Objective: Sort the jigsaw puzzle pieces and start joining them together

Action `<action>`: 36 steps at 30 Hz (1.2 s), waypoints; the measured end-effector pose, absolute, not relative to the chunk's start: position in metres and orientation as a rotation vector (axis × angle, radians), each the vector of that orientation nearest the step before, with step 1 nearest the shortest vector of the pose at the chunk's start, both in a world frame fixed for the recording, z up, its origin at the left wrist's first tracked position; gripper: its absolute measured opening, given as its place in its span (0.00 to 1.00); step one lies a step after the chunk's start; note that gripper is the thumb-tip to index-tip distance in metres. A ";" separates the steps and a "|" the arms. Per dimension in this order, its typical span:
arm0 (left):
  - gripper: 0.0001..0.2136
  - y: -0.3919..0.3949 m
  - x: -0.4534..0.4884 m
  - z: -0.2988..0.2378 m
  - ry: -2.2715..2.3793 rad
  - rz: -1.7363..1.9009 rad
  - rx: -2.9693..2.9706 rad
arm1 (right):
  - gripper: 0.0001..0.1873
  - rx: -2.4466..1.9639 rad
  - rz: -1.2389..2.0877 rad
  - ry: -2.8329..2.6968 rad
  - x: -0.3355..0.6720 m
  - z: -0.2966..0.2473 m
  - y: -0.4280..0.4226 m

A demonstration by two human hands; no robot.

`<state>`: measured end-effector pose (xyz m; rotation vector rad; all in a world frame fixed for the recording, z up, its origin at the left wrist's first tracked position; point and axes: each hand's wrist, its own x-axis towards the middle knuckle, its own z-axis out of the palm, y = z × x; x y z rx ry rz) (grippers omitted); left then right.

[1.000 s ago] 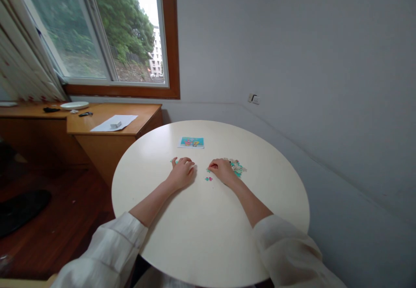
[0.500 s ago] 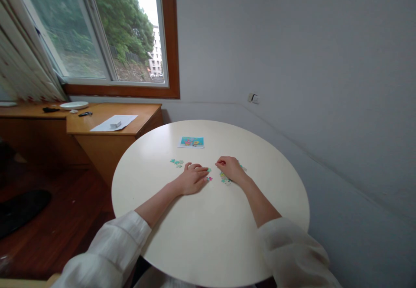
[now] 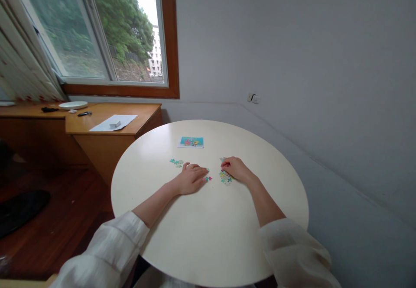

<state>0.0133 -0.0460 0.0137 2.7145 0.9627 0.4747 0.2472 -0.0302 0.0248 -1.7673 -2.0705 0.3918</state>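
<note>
My left hand point(image 3: 191, 179) lies open on the white table, fingers stretched to the right. Its fingertips touch or nearly touch a green jigsaw puzzle piece point(image 3: 207, 169) and a pink one point(image 3: 209, 178). Over the top of a loose pile of mixed-colour puzzle pieces point(image 3: 225, 177), my right hand point(image 3: 238, 169) is closed in a pinch. What its fingertips hold, if anything, is too small to make out. A few pieces point(image 3: 222, 159) show just beyond that hand. Left of my left hand is a small group of green pieces point(image 3: 176, 163).
The round white table point(image 3: 204, 231) carries a blue picture card point(image 3: 191, 142) with cartoon figures towards its far side. At the left stands a wooden desk point(image 3: 146, 121) bearing a paper sheet point(image 3: 104, 125), a small white box point(image 3: 115, 124) and a white plate point(image 3: 73, 105).
My right hand has shifted to the right and uncovered more of the pile, while covering the pieces seen at its right before. My left hand has stayed nearly still.
</note>
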 end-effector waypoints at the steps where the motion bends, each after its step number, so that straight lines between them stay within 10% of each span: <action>1: 0.16 -0.046 0.013 0.014 0.958 0.487 2.693 | 0.08 -1.790 0.389 -2.072 0.248 0.025 -0.030; 36: 0.12 -0.038 0.009 0.013 1.003 0.806 2.498 | 0.19 -1.818 0.418 -2.327 0.232 0.031 -0.048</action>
